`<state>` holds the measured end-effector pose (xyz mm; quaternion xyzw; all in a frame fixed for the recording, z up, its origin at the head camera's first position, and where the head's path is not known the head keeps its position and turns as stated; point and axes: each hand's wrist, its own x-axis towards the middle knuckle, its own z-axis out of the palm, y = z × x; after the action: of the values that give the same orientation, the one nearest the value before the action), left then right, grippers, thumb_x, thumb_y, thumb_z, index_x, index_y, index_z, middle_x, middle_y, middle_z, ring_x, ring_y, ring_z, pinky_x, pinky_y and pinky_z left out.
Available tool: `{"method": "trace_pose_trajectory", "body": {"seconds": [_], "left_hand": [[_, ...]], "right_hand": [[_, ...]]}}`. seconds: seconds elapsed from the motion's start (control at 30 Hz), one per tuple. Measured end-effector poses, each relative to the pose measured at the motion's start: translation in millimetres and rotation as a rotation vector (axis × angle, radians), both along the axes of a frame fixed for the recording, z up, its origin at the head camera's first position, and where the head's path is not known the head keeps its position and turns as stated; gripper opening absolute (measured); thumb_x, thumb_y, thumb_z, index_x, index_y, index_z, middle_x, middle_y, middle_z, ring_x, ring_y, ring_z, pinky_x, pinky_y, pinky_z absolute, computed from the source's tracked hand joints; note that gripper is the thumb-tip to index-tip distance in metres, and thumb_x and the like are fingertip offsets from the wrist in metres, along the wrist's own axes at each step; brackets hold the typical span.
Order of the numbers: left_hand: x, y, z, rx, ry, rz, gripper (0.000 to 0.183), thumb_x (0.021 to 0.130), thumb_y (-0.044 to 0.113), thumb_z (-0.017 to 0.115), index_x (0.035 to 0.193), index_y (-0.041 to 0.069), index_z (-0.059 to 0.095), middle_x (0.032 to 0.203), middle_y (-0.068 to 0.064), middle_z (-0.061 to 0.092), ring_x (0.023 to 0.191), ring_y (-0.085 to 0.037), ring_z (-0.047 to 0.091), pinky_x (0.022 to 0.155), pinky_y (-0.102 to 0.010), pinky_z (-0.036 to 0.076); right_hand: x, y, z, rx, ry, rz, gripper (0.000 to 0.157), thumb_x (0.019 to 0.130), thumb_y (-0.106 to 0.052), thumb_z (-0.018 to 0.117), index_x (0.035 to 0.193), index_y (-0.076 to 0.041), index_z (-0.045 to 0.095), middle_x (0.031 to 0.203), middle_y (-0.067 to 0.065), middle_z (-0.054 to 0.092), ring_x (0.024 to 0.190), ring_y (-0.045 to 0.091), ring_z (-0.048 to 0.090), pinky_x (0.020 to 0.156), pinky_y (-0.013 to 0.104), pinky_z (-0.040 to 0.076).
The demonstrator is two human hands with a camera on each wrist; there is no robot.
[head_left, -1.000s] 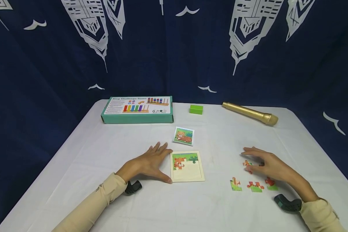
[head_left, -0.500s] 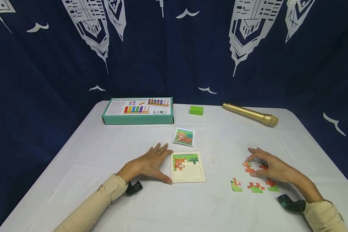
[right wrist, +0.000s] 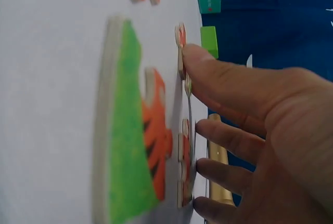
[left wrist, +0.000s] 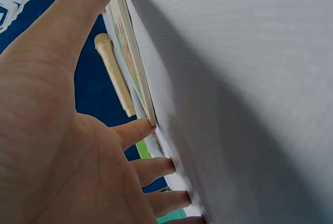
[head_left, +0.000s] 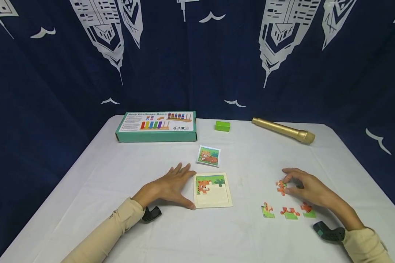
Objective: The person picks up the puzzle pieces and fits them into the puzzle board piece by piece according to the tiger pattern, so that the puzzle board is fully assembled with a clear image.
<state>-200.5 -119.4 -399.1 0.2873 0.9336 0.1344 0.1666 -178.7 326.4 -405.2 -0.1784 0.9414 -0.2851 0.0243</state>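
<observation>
My left hand (head_left: 171,186) is spread beside a wooden puzzle board (head_left: 214,201). Its thumb and index fingertips touch the board's left side, the fingers nearly straight. Tiger-picture pieces fill the board's upper part and left middle. My right hand (head_left: 311,188) has its thumb and index finger at a small orange puzzle piece (head_left: 280,187), seemingly pinching it; the thumb touches the piece (right wrist: 180,52) in the right wrist view, while the index tip is hidden there. Another piece (right wrist: 183,164) lies near the other fingers, covered by the hand in the head view.
Loose pieces lie nearer me: a left one (head_left: 268,210), a middle one (head_left: 290,213) and a right one (head_left: 308,210). Behind the board is a tiger picture card stack (head_left: 209,156). Farther back are a game box (head_left: 156,137), a green block (head_left: 222,126) and a gold microphone (head_left: 283,130).
My right hand has drawn back slightly to the right, its thumb and index finger closing in on the orange piece, which has shifted slightly. The left hand stays at the board.
</observation>
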Motion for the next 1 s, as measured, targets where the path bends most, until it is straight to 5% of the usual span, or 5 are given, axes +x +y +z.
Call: {"method": "trace_pose_trajectory", "body": {"seconds": [0.3, 0.67, 1.0], "left_hand": [[-1.0, 0.4, -1.1, -0.005, 0.001, -0.003, 0.111, 0.064, 0.067, 0.076, 0.15, 0.017, 0.027, 0.16, -0.014, 0.01, 0.147, -0.037, 0.001, 0.117, -0.054, 0.007], [0.3, 0.7, -1.1, -0.007, -0.004, 0.011, 0.111, 0.063, 0.066, 0.077, 0.15, 0.017, 0.028, 0.16, -0.014, 0.01, 0.147, -0.037, 0.001, 0.117, -0.054, 0.007], [-0.5, 0.9, 0.3, -0.004, 0.0, 0.007, 0.111, 0.063, 0.065, 0.078, 0.149, 0.016, 0.028, 0.16, -0.015, 0.01, 0.146, -0.038, 0.001, 0.116, -0.055, 0.007]], "right_hand": [[2.4, 6.5, 2.1, 0.006, -0.049, 0.025, 0.034, 0.076, -0.026, 0.08, 0.103, -0.013, 0.063, 0.139, 0.028, 0.044, 0.128, 0.055, 0.034, 0.096, 0.068, 0.031], [2.1, 2.1, 2.4, 0.046, 0.025, 0.005, 0.024, 0.079, -0.018, 0.078, 0.095, -0.014, 0.062, 0.132, 0.027, 0.051, 0.124, 0.052, 0.04, 0.096, 0.065, 0.034], [2.3, -2.4, 9.6, 0.005, 0.084, -0.04, 0.027, 0.082, -0.021, 0.077, 0.105, -0.012, 0.067, 0.101, 0.003, 0.072, 0.102, 0.029, 0.065, 0.078, 0.036, 0.052]]}}
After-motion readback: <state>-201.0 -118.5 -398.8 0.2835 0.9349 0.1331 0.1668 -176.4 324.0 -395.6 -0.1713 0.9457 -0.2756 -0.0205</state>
